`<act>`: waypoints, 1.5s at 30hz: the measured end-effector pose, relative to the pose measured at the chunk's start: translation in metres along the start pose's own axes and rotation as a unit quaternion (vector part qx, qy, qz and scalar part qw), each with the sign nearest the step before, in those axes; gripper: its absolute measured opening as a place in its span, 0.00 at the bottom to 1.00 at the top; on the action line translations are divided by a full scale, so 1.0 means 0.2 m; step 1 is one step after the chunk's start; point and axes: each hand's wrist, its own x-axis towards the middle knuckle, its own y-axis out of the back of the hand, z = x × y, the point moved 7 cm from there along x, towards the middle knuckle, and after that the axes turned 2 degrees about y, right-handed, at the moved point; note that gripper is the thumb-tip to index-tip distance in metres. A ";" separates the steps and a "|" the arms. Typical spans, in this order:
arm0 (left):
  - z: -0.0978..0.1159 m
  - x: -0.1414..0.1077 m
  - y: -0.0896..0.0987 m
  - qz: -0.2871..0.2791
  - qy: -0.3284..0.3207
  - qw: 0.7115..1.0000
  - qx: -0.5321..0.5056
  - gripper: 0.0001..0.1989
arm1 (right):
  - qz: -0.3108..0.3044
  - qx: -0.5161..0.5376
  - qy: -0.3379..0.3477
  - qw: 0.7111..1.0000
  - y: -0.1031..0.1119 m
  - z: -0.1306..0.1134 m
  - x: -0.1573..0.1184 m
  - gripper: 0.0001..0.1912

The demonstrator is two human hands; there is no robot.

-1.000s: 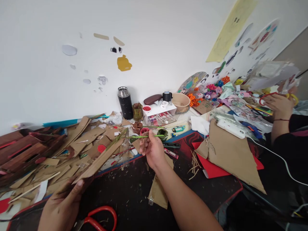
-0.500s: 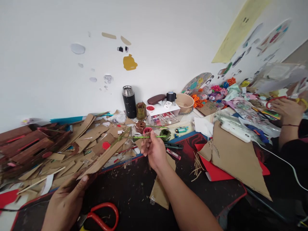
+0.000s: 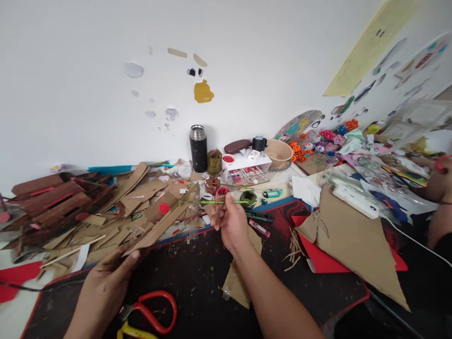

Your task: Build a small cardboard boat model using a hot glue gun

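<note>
My left hand (image 3: 106, 282) grips the near end of a long cardboard strip (image 3: 160, 230), thumb on top. Greenish paint marks its far end and upper edge. In my right hand (image 3: 231, 221), pinched between thumb and fingers, is a thin green paintbrush (image 3: 241, 202) held nearly level. Its left end points at the strip's far end; whether it touches is hard to make out. Just beyond my right hand stand a pot of dark green paint (image 3: 249, 199), a pot of red paint (image 3: 222, 190) and a pot of brown paint (image 3: 212, 183).
Scissors (image 3: 158, 308) with red and yellow handles lie by my left wrist. Cardboard scraps (image 3: 141, 197) and a brown cardboard model (image 3: 56, 200) fill the left. A black flask (image 3: 198, 153) stands by the wall. Right are a large cardboard piece (image 3: 353, 235) and a co-worker's arm (image 3: 439, 221).
The view has turned slightly left, so everything sits further right. Both hands keep their holds on strip and paintbrush with little movement. The co-worker's hand is now partly out of view.
</note>
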 end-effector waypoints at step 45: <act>-0.04 0.00 -0.07 -0.039 0.016 0.990 -0.132 0.28 | -0.043 -0.047 -0.032 0.997 -0.05 0.11 -0.05 0.29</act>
